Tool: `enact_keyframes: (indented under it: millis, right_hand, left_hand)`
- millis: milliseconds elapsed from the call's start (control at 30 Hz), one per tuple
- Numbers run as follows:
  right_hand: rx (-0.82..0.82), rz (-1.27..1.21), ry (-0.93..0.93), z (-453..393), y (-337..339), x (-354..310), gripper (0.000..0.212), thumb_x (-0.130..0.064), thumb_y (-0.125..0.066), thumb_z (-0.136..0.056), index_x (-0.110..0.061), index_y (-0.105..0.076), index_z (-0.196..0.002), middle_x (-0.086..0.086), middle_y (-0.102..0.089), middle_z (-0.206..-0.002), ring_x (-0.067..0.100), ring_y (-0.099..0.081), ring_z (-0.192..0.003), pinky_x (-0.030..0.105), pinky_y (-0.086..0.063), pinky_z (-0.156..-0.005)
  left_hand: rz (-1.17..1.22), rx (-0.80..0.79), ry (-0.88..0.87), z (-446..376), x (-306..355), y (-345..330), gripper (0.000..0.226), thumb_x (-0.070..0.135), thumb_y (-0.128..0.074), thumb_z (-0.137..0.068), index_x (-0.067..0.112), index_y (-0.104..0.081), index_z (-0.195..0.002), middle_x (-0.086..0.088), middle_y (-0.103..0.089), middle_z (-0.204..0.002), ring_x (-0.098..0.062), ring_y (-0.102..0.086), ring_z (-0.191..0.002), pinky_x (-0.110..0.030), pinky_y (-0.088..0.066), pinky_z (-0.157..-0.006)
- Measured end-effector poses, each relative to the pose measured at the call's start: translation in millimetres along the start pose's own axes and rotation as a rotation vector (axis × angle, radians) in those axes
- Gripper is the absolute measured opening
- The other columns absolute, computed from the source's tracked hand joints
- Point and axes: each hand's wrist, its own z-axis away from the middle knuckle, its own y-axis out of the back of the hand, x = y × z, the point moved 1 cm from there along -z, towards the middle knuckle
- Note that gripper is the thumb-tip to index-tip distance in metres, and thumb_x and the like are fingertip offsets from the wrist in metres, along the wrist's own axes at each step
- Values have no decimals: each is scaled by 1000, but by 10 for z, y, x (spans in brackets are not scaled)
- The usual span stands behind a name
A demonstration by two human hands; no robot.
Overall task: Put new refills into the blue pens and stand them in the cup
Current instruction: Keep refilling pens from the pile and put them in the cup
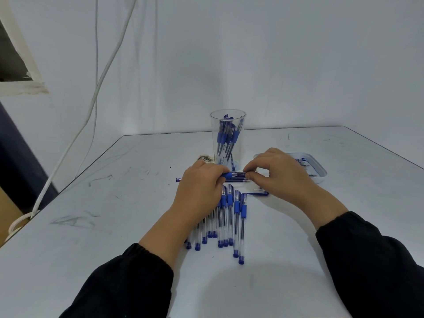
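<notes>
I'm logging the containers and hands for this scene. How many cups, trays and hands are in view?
Clear cup, holding pens: 1
Tray: 1
Hands, left hand and right hand, both gripping one blue pen: 2
Total: 4
</notes>
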Motion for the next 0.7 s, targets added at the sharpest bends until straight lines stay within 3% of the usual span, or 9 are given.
enact_keyframes:
  millis: [267,467,700]
  right_hand:
    - [15,-29,-96,27,67,142,10,-23,-63,-87,-25,-73,-91,-10,-67,-89,12,-52,-94,36,-47,-82]
    - [26,29,-201,28,134,268,12,-22,-62,-89,-23,-73,-94,-4,-67,-96,16,-50,-99,32,-41,-82]
    - [37,107,-266,19,113,305,14,-22,-63,-89,-23,-76,-94,-3,-65,-106,21,-47,-103,37,-39,-88]
  left_hand:
    - [-68,46,56,-15,-115,29,22,14,-55,-92,21,-67,-110,6,-67,-104,-18,-49,-100,-26,-20,-83]
    - [-135,61,149,-55,-241,87,25,16,-53,-93,22,-65,-114,6,-66,-108,-19,-47,-105,-33,-23,-93]
    - [-154,116,250,-75,-339,192,26,16,-49,-94,24,-64,-114,6,-66,-107,-19,-45,-107,-31,-19,-91]
